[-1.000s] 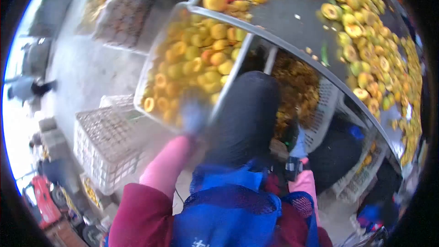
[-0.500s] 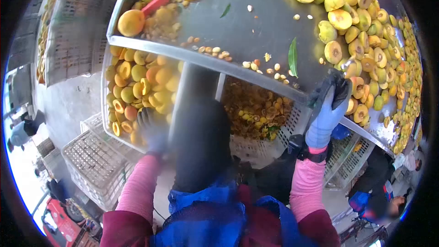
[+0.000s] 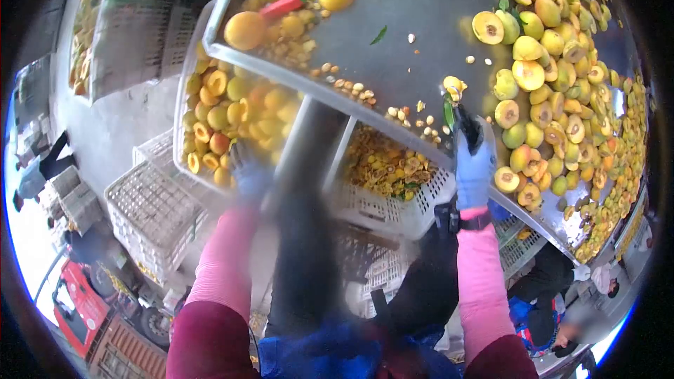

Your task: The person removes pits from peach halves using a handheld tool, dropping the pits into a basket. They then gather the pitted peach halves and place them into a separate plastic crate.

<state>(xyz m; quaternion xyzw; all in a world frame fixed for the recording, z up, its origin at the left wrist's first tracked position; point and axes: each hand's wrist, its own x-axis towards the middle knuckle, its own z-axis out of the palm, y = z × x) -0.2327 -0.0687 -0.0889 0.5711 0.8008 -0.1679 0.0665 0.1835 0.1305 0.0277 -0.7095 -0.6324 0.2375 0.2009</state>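
Note:
My right hand (image 3: 474,158), in a blue glove with black fingers, reaches over the near edge of the metal table (image 3: 414,10). Its fingers are pressed together at a yellow peach piece (image 3: 455,85), apparently pinching it; the grip is partly hidden. A long green leaf (image 3: 448,111) lies beside those fingertips. My left hand (image 3: 250,172), slightly blurred, is low over the near side of a crate of halved peaches (image 3: 217,109). Its fingers look spread, with nothing visible in them. Pale pits (image 3: 354,90) are scattered along the table edge.
Halved peaches (image 3: 540,98) are heaped on the table's right side. A red-handled object (image 3: 283,5) lies at its left corner beside a whole peach (image 3: 246,30). Under the table is a crate of scraps (image 3: 393,168). Stacked crates (image 3: 151,203) stand left; a person (image 3: 544,309) is at right.
My right hand has moved left from the peach heap, and a peach piece now shows at its fingertips. My left hand stays by the crate. The view has shifted.

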